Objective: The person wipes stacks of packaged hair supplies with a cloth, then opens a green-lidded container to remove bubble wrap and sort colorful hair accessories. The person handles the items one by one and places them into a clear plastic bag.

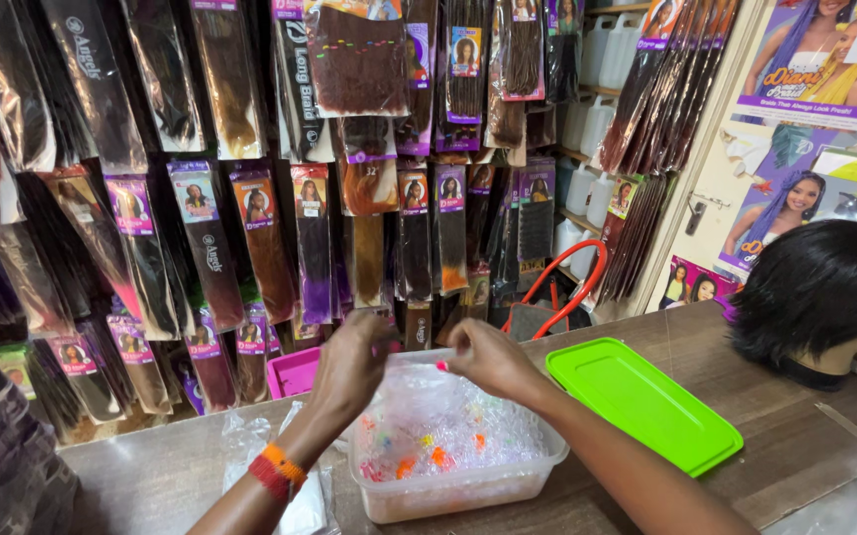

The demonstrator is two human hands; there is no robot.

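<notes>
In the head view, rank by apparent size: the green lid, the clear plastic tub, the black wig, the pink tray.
1. Clear plastic tub and green lid: look alike, no ranking.
2. Black wig: close behind, cut off by the frame edge.
3. Pink tray: smallest, partly hidden by the left hand.

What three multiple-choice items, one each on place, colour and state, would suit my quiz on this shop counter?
1. Where does the flat green plastic lid lie?
A. on the container
B. on the wooden counter, right of the container
C. on the wall

2. What colour is the beaded wristband on the left hand?
A. blue
B. orange and red
C. white

3. The clear plastic container is
A. open
B. lidded
C. overturned

Key: 1 B, the lid rests on bare wood; 2 B, the band shows those colours; 3 A, both the left hand and the right hand hover over its open top.
</notes>
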